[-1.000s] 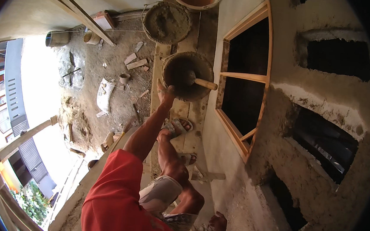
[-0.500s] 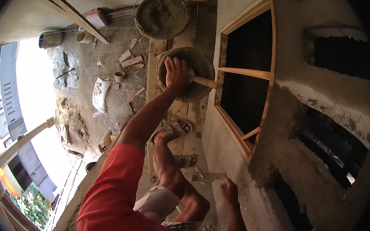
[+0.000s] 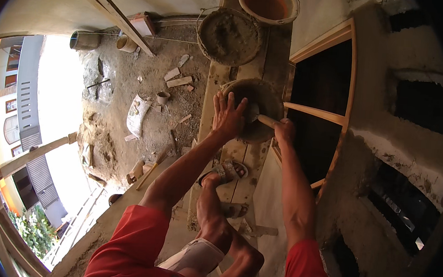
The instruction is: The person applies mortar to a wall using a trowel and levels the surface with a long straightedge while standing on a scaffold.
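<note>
A round basin (image 3: pixel 274 93) with grey-brown mortar residue inside stands on the wooden planks in front of me. In it rests a trowel (image 3: pixel 267 121), its metal blade inside the basin and its wooden handle sticking out over the right rim. My right hand (image 3: pixel 285 131) is closed around the end of that handle. At the basin's left rim is my left hand (image 3: pixel 228 117), palm down with fingers spread, close to the blade; whether it touches the rim I cannot tell.
Beyond the basin stand a bucket of wet mortar (image 3: pixel 229 37) and a tub with an orange inside (image 3: pixel 266 2). A wooden window frame (image 3: pixel 314 112) borders the planks on the right. Down on the dirt floor at left lie a white sack (image 3: pixel 138 115) and broken bricks (image 3: pixel 179 81).
My right hand has come forward from the lower right and taken hold of the trowel handle. My left hand has shifted from over the basin to its left rim. The view has shifted.
</note>
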`<control>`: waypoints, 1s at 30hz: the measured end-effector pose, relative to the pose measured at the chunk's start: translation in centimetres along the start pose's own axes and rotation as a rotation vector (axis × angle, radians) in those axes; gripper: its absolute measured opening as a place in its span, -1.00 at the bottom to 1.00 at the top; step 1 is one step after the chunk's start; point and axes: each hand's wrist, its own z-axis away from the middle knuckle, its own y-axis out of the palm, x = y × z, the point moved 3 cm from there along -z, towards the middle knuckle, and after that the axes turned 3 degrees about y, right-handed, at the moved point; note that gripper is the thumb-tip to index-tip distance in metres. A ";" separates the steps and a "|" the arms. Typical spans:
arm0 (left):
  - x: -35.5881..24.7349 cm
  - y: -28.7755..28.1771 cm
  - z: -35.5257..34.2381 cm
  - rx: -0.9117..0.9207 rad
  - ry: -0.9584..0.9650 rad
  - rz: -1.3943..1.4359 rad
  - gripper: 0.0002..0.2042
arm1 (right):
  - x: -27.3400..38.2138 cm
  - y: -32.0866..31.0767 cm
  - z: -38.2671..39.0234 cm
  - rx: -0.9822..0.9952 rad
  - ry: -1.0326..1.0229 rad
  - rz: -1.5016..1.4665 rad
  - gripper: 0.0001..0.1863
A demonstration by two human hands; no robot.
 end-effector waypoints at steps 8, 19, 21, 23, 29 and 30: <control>12.0 -0.6 18.3 0.191 -0.718 0.469 -0.52 | 11.0 -3.2 15.2 -0.267 -0.794 0.047 -0.76; 12.9 -12.4 36.5 0.565 -1.174 0.450 -0.53 | 32.3 -15.7 27.1 -0.269 -1.294 0.203 -0.55; 12.3 -13.6 36.9 0.601 -1.248 0.565 -0.53 | 32.8 -14.1 27.1 -0.276 -1.317 0.236 -0.50; 11.4 -15.2 36.3 0.568 -1.240 0.587 -0.52 | 32.2 -13.0 28.0 -0.248 -1.265 0.331 -0.46; 6.3 -22.8 25.1 0.449 -0.835 0.676 -0.48 | 13.0 -12.6 33.1 0.190 -0.722 0.481 -0.43; 4.6 -25.4 21.1 0.400 -0.729 0.752 -0.49 | 7.9 -13.2 34.2 0.247 -0.599 0.567 -0.42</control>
